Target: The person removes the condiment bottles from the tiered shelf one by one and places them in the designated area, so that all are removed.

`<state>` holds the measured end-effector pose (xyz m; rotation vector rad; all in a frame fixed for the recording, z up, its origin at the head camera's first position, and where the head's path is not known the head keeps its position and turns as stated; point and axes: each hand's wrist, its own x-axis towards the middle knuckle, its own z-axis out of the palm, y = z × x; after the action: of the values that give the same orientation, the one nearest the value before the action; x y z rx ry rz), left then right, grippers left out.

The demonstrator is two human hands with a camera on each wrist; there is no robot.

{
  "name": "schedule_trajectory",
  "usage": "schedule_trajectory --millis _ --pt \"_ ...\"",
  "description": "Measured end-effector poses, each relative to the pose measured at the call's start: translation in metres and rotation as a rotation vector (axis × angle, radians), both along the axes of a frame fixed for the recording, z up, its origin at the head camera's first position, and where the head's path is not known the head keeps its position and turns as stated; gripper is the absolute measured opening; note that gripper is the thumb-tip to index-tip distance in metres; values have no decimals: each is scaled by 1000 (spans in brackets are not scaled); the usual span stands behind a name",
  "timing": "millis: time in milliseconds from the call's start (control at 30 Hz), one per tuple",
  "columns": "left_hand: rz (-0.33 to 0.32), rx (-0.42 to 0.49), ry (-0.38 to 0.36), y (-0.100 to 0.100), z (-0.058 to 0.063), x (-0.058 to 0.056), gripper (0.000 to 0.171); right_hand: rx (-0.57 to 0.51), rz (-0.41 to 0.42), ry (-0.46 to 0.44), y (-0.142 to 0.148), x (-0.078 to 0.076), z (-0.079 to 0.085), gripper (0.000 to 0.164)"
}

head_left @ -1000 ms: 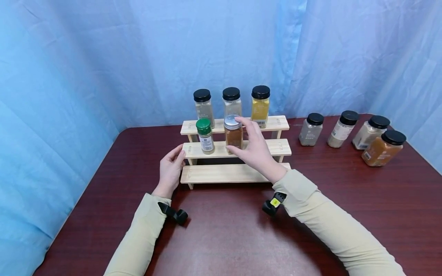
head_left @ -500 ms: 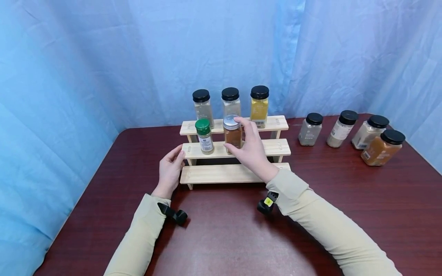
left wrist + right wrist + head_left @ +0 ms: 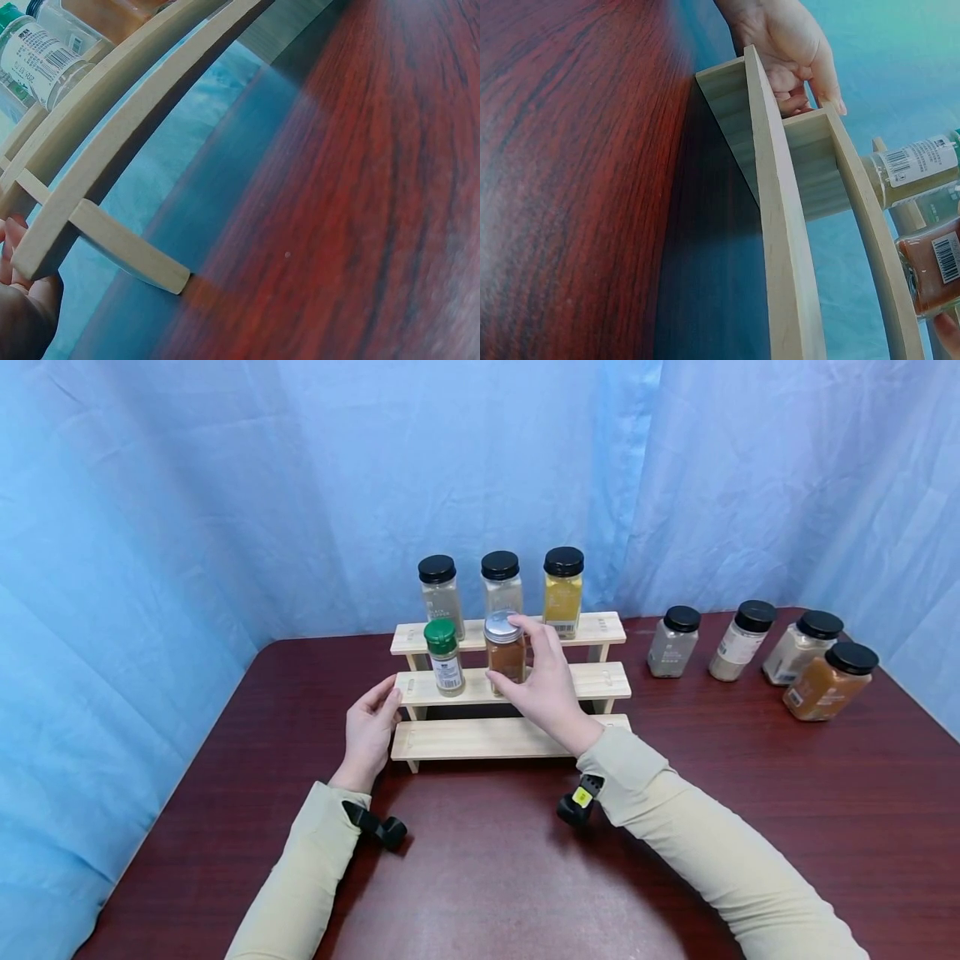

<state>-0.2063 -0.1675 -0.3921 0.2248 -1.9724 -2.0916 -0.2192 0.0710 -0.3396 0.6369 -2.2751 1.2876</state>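
Note:
A three-tier wooden rack [image 3: 480,739] stands on the table. On its middle tier a spice jar [image 3: 506,658] with brown contents and a silver lid stands upright, held by my right hand [image 3: 549,685] between thumb and fingers. Just left of that jar is a small green-capped spice bottle [image 3: 447,670] with a white label. My left hand [image 3: 369,727] pinches the left end of the middle tier; the right wrist view shows its thumb [image 3: 826,82] against the wood. Only a fingertip [image 3: 951,334] of my right hand shows there, below the brown jar [image 3: 934,266].
Three black-lidded jars line the top tier: a grey one [image 3: 444,602], a pale one [image 3: 501,589] and a yellow one [image 3: 563,597]. Several more, including an orange-brown jar [image 3: 828,687], stand at the table's [image 3: 480,877] back right. Blue curtains [image 3: 480,468] hang behind.
My right wrist and forearm have shifted slightly left, while the hand keeps its grip on the brown jar. The left hand stays at the rack's end.

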Motion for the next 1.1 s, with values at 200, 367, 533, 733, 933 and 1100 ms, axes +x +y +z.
schedule_trajectory --millis 200,367,533,733,933,1100 --pt "7 -14 -2 1 -1 1 35 -12 -5 6 1 1 -2 69" --pt "9 -13 1 1 -2 1 35 -24 -7 15 3 2 -3 69" --pt "4 -16 8 0 -3 0 35 -46 -5 14 8 5 -1 69" --pt "1 -15 0 0 -3 0 35 -76 -8 56 17 11 5 69" --pt "4 -21 8 1 0 1 35 -90 -33 89 30 20 9 69" --pt "6 -39 1 1 2 1 35 -75 -40 126 45 28 8 71"
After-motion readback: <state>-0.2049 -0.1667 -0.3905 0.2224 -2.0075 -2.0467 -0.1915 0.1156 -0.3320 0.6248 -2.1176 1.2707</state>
